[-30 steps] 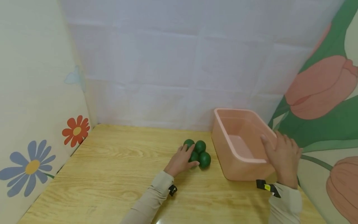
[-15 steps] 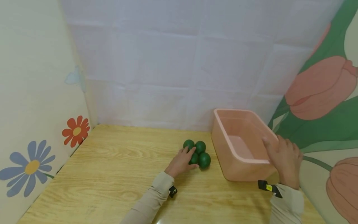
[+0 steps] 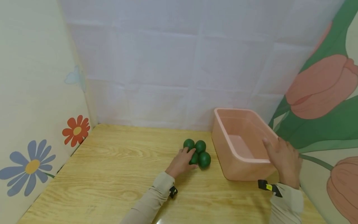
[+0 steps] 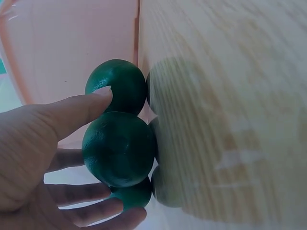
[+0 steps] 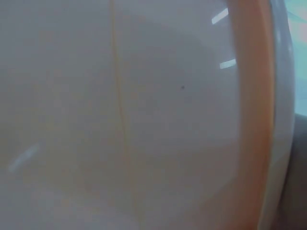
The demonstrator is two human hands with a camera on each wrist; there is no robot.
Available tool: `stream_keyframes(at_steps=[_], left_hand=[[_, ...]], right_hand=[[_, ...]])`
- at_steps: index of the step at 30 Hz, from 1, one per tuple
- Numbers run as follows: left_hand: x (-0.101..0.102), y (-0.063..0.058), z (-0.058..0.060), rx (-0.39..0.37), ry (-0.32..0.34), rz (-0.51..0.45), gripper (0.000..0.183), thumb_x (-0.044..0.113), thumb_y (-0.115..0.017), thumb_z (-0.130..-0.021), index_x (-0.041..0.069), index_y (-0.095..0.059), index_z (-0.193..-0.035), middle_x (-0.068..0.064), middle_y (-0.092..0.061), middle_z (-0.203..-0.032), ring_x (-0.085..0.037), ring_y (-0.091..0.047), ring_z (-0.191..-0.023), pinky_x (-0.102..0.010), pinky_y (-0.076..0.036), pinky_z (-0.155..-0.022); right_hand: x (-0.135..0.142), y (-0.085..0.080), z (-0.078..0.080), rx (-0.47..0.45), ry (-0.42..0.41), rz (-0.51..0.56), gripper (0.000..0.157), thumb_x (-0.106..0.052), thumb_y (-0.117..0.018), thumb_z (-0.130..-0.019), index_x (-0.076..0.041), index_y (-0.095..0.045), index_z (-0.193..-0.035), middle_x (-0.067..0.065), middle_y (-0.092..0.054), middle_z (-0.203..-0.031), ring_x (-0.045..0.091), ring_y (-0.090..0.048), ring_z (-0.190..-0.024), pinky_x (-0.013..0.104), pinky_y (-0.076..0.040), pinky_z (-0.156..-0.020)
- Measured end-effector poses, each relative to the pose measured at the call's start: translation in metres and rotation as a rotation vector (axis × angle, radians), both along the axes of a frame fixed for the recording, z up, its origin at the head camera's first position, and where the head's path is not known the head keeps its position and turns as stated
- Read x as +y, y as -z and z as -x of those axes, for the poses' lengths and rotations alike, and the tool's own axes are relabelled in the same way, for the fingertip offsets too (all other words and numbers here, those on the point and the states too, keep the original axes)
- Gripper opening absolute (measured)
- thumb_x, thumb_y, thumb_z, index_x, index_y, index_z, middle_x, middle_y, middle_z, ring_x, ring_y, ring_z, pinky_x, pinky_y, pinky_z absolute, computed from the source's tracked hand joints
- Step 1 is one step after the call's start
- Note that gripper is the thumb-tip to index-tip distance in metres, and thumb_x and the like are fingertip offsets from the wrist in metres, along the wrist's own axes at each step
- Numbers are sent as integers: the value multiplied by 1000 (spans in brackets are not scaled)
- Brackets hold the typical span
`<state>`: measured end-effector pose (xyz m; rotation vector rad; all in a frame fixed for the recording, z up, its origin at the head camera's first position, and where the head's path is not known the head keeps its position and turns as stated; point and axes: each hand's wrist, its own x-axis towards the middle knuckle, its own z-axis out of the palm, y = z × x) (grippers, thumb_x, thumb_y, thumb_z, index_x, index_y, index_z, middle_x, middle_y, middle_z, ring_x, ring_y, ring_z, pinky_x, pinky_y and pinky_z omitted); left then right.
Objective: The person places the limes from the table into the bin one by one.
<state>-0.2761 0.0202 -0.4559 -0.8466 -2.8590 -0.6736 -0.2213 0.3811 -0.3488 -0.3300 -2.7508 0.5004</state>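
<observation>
Several round, glossy dark green lime-like fruits (image 3: 204,160) sit clustered on the wooden table. My left hand (image 3: 180,161) reaches in from the near left and lies over the closest one. In the left wrist view the thumb is against the upper fruit (image 4: 125,79). The other fingers, loosely extended, pass behind the middle fruit (image 4: 119,148) and beside the lowest one (image 4: 134,194). My right hand (image 3: 285,161) holds the right rim of a pink plastic tub (image 3: 246,171), thumb on the inside and fingers over the outside. The right wrist view shows the tub's wall (image 5: 177,115) close up, with no fingers clearly visible.
The tub stands just right of the fruits, near the white cloth backdrop (image 3: 156,62). A flower-printed panel (image 3: 33,102) borders the table (image 3: 120,161) on the left, and a tulip-printed panel (image 3: 321,130) borders it on the right.
My left hand has drawn back very slightly from the fruits, with the thumb shifting toward me. My right hand has slid a little along the rim. Fruits and tub look unmoved.
</observation>
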Motion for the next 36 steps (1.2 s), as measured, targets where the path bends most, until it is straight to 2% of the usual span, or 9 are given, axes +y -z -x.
stream_keyframes(at_steps=[7,19,36], left_hand=[[2,1,-1,41,-8,5,69,36,-76,-89,4,-50,-144,-17,-54,-129,-30,-53,-110,-35,-54,-79],[3,5,1,85,-1,-7,61,21,-80,-87,2,-52,-138,-17,-55,-120,-28,-55,-102,-33,-53,-78],[3,6,3,54,-10,-30,60,16,-81,-82,1,-52,-133,-15,-55,-117,-25,-53,-98,-30,-51,-75]], right_hand=[[0,0,1,-3,-8,-5,88,-63,-28,-101,10,-29,-150,43,-37,-140,69,-37,-112,76,-31,-83],[-2,-2,0,-24,4,37,89,-64,-27,-101,9,-27,-151,42,-32,-145,70,-29,-119,79,-25,-88],[-1,1,0,-4,8,30,89,-63,-27,-101,10,-28,-150,43,-33,-143,70,-30,-118,78,-26,-89]])
